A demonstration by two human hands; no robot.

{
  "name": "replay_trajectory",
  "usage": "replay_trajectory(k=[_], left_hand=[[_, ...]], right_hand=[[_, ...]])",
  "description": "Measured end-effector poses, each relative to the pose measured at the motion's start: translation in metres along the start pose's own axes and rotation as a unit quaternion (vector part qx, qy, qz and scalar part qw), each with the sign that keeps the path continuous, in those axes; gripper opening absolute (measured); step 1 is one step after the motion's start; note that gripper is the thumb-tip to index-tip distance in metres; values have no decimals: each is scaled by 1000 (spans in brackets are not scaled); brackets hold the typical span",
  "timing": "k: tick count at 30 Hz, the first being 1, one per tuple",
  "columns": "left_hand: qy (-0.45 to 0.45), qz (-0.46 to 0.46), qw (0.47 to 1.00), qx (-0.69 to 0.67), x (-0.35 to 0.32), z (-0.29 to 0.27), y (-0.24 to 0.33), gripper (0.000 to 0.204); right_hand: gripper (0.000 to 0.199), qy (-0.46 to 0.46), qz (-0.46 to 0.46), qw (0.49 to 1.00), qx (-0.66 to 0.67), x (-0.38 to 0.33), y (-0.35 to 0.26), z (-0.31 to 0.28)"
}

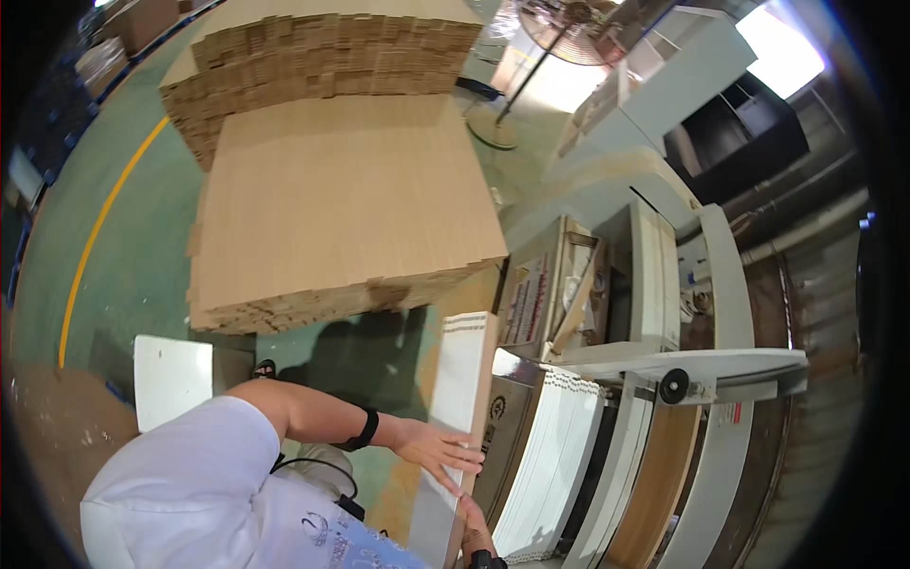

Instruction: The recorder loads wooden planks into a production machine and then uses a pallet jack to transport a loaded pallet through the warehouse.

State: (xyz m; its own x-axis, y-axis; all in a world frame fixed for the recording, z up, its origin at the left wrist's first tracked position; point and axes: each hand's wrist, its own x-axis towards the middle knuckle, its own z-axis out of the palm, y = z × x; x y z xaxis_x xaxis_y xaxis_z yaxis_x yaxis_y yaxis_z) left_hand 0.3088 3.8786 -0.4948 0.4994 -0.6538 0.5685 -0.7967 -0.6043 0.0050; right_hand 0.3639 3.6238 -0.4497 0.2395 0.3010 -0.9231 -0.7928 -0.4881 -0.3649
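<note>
Plain brown stack of flat cardboard sheets [346, 213]; beyond it, green floor [123, 237] with yellow line [104, 213]. Just right of the stack, white machine [664, 275]; near it, white-faced board [460, 398] with brown edge.

- I see a white short-sleeved T-shirt [180, 474] with a blue-grey print near its lower hem.
- Above that print, a black wristband [363, 430]; below it, a dark band [485, 560].
</note>
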Motion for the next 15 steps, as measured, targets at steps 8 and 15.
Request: replay_trajectory(k=[8, 15], left_hand=[[-18, -395, 888, -236, -74, -6, 22, 62], [-88, -676, 660, -315, -265, -46, 111, 41]], right_hand=[[82, 321, -393, 811, -291, 131, -57, 1], [97, 579, -294, 597, -471, 210, -72, 10]])
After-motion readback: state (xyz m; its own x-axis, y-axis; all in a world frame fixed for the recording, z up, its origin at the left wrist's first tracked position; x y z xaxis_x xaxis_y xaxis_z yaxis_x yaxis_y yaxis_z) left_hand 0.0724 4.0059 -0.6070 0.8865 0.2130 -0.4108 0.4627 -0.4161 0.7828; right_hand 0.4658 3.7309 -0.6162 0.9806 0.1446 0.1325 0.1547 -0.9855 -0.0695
